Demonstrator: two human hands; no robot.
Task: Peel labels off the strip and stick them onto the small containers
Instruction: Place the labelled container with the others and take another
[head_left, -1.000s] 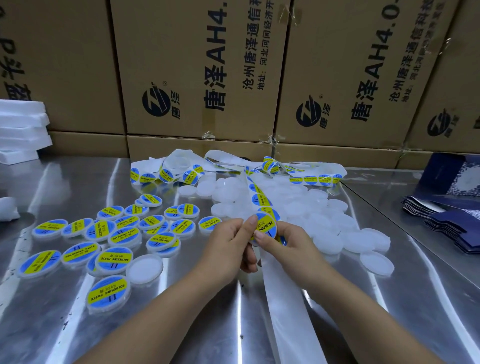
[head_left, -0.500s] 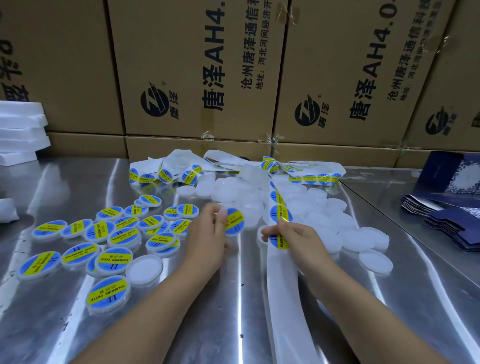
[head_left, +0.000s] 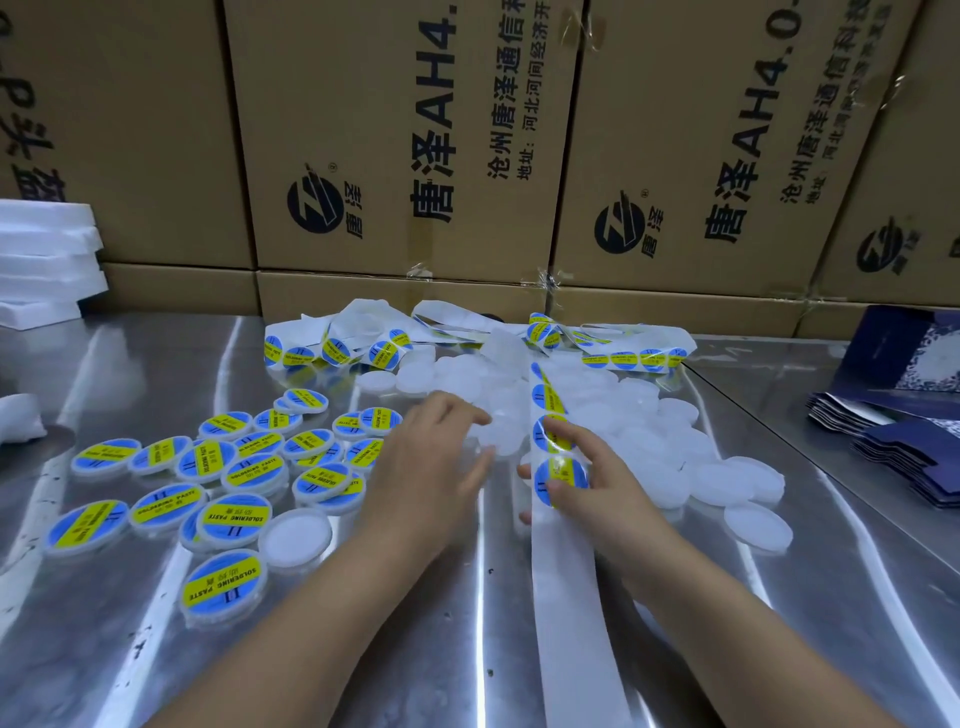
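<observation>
Forearms of mine enter from the bottom edge, cut off before the elbows, over a steel table. Nearest, the bare backing of the label strip runs off the lower edge, its end out of view. My right hand grips the strip where the labels begin. Its fingers curl over the top and fingertips show past the strip's left edge, so the nearest label is partly covered. Two more labels lie beyond it, their print too glared and distorted to read.

My left hand, just left of the strip, is motion-blurred. Its fingers are spread and loosely bent toward an unlabelled container; whether they touch it, or carry a label, I cannot tell.

Left of that hand lie labelled containers, blue and yellow, reading SOLDERING PASTE. Several overlap, and one blank white container sits among them. Right of the strip, a heap of unlabelled containers blends into one white mass, its rims hard to separate.

Farther back, more strip lies in loose coils just before the cardboard boxes, whose printing is cropped at the top. Foam sheets at far left and dark blue folded cartons at far right are cut by the frame edges.
</observation>
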